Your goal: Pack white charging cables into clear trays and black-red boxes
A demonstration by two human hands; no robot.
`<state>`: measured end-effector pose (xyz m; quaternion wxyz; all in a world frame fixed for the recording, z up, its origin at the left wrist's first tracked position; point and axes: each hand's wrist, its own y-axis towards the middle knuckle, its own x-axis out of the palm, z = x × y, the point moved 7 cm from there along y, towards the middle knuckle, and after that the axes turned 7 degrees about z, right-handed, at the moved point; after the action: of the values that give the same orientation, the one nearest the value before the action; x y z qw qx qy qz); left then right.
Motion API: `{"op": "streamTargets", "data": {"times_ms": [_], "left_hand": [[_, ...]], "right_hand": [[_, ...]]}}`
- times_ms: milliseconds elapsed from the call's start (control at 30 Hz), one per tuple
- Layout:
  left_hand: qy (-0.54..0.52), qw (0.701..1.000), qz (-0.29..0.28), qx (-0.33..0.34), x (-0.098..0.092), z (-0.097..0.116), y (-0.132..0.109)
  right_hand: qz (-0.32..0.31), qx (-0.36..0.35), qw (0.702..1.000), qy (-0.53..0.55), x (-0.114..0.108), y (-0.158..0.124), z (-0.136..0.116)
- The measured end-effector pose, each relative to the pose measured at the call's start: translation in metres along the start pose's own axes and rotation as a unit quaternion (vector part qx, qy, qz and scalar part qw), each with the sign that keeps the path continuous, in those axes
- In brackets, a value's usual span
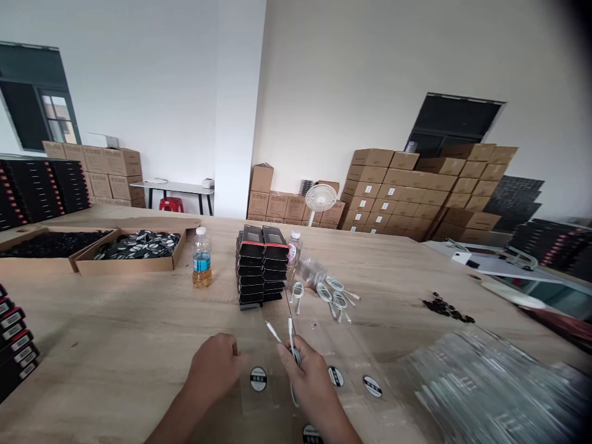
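Note:
My right hand is closed around a coiled white cable, whose two plug ends stick up past the fingers. To its left is my left hand, its fingers curled and slightly blurred; whether anything is in them is hidden. Between and beneath the hands lie clear plastic bags with round black-and-white stickers. Beyond them, several coiled white cables rest on the wooden table, right of two stacks of black boxes.
Bottles stand beside the black stacks. Open cartons of black items sit at the left. Clear plastic packages are piled at the right, near small black pieces. More black boxes stand at the left edge.

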<state>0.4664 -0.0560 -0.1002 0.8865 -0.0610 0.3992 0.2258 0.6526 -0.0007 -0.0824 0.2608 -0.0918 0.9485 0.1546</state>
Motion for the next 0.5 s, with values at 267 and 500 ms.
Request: {"op": "streamTargets", "data": {"times_ms": [267, 500], "left_hand": [[-0.305, 0.951, 0.032, -0.048, 0.014, 0.0, 0.004], [-0.726, 0.646, -0.075, -0.225, 0.041, 0.009, -0.006]], "right_hand": [[-0.039, 0.009, 0.999, -0.009, 0.006, -0.007, -0.007], [-0.029, -0.048, 0.997, -0.046, 0.0, -0.002, -0.004]]}}
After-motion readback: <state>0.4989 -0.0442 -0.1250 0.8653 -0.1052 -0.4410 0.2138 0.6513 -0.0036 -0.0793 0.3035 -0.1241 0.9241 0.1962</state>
